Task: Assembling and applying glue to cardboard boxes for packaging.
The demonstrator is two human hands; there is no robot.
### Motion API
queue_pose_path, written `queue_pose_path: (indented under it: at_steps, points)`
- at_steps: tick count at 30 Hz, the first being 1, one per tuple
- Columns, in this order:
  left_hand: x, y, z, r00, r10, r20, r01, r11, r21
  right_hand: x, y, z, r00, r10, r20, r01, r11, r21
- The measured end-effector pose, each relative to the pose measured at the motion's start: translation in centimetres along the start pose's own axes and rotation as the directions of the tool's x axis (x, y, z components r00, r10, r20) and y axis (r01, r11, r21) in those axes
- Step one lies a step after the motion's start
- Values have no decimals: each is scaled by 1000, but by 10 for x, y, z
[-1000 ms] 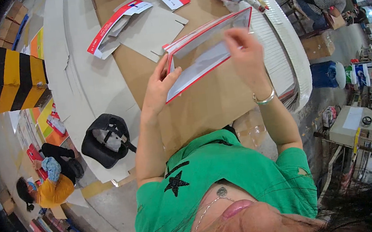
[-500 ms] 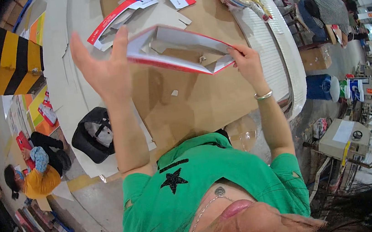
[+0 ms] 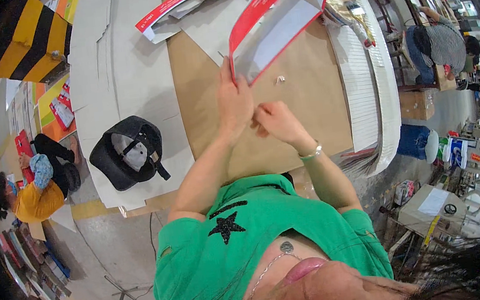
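Observation:
My left hand (image 3: 235, 106) grips the near corner of a red and white cardboard box sleeve (image 3: 291, 25), which stands up and away over the table as an open, folded loop. Just right of that wrist, my right hand (image 3: 278, 123) is closed with its fingers curled; whatever they may hold is hidden. A small white paper scrap (image 3: 280, 79) lies on the brown cardboard sheet (image 3: 318, 105) under the sleeve. At the far side, another red and white cardboard piece (image 3: 185, 3) rests folded on grey board.
A black cap (image 3: 128, 154) lies at the table's left. Right of the sleeve are a basin with a brush (image 3: 349, 13) and stacked white corrugated sheets (image 3: 364, 94). A person in yellow (image 3: 38, 194) sits at left; another in stripes (image 3: 439, 50) works at far right.
My right hand has let go of the sleeve's right end and come down beside my left wrist. My left hand has closed on the sleeve, which has tilted up and swung to the far right.

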State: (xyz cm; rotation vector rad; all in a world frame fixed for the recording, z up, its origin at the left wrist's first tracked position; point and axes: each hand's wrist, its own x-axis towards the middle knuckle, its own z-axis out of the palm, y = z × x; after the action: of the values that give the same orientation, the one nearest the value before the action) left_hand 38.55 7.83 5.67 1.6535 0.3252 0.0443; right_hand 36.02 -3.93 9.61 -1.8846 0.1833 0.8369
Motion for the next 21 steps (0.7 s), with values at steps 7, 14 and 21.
queue_pose_path:
  at_steps: [7, 14, 21]
  points:
    - [13, -11, -4, 964, 250, -88, -257, 963, -81, -21, -54, -18, 559, -724, -404, 628, 688, -364]
    - [8, 18, -8, 941, 232, -247, -295, 918, -265, 18, -22, -33, 757, -614, -224, 263, 600, -756]
    - [2, 14, -8, 931, 203, -305, -288, 919, -268, 36, -19, 1, 766, -547, -337, 287, 760, -582]
